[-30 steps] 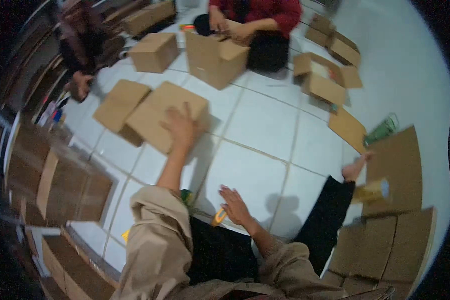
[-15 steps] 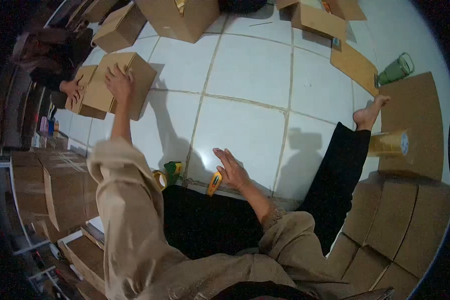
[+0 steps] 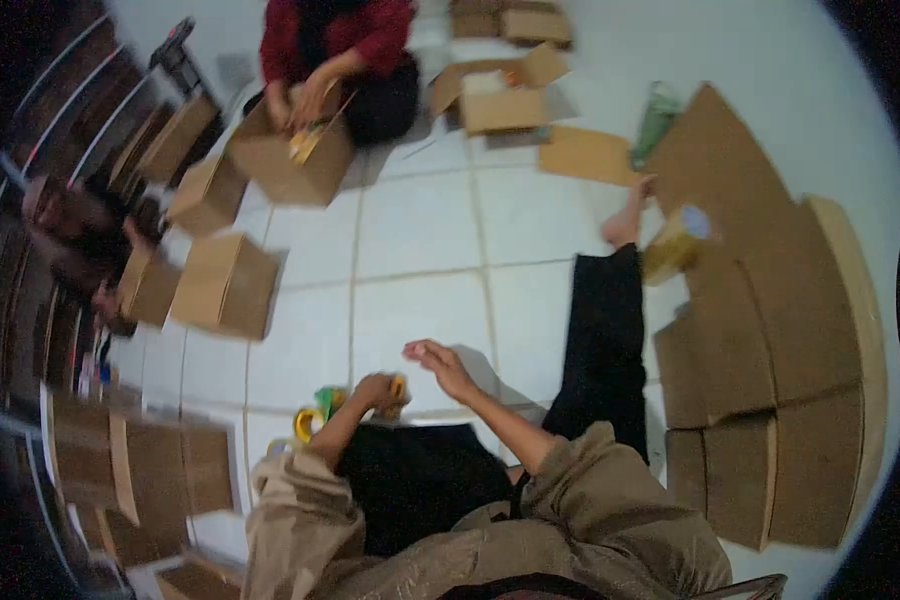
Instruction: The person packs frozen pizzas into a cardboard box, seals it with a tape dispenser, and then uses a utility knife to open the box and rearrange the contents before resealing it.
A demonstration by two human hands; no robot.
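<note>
Seated person's two hands close together above a tiled floor.
Left hand (image 3: 375,390) grips a yellow box cutter (image 3: 399,386) just right of the tape dispenser (image 3: 315,415); right hand (image 3: 438,363) beside it, fingers loose, empty.

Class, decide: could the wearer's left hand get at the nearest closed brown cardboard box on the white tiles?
Probably yes. Only bare white floor tiles lie between the left hand and the nearest closed brown cardboard box; nothing blocks the way, though the hand is curled at a small yellow tool.
</note>
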